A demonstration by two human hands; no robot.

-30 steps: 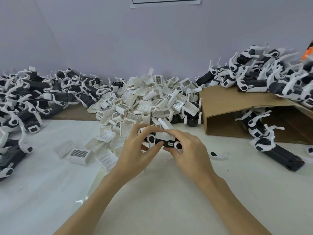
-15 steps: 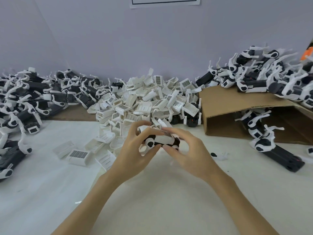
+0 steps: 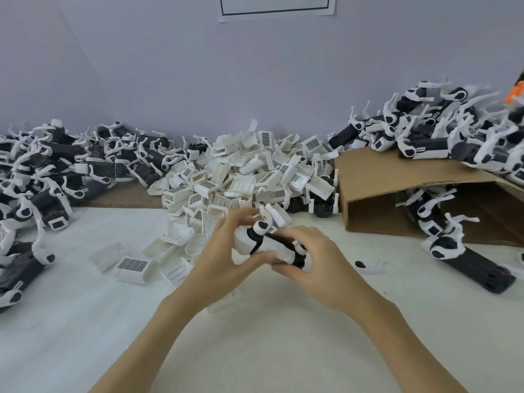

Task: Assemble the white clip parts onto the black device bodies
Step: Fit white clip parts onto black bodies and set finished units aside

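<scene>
Left heap: black-and-white units [image 3: 56,171] piled at nine to ten o'clock on the counter [image 3: 85,321], spilling toward its left edge.
Loose clips: a few white clip parts [image 3: 133,266] lie apart at about nine o'clock from the hands, just short of the main clip pile [image 3: 249,171] at twelve o'clock.
Left hand: the left hand [image 3: 224,262] is curled, thumb under and fingers over, closed on the left end of the device body [image 3: 272,246].
Task piece: the device body is held above the counter between both hands, tilted, its white clip part [image 3: 243,242] at the left end; whether it is fully seated cannot be told.
Right hand: the right hand [image 3: 317,262] is closed round the right end, fingertips pressing from below and behind.
Right side: a cardboard box [image 3: 397,180] at two o'clock carries more units, with others inside it and on the counter beside it.
Risk: the tilted grip, judged from here, could let the clip go on skew or snap a thin white arm if pressed off-axis.
Second risk: a slip could drop the piece among the loose clips beneath, where it would be confused with unfinished parts.
</scene>
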